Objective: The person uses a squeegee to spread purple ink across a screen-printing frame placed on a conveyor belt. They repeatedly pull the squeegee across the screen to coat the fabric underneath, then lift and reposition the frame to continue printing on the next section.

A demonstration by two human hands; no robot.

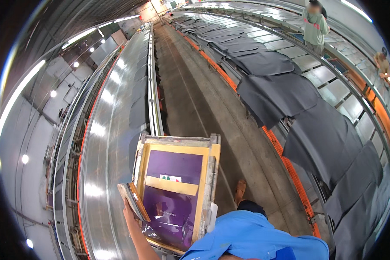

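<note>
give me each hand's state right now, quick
Left hand: closed, holding a wooden squeegee.
Right hand: not in view, so it cannot be told.

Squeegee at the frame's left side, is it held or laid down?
Held: your left hand grips the squeegee. Whether it touches the purple screen, I can't tell.

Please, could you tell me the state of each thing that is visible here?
Left hand: closed on the squeegee
Squeegee: tilted, at the screen's left side
Framed screen: glossy, crossed by tape
Dark sheets: spread, overlapping
Tube light: lit
Right hand: out of view
</note>
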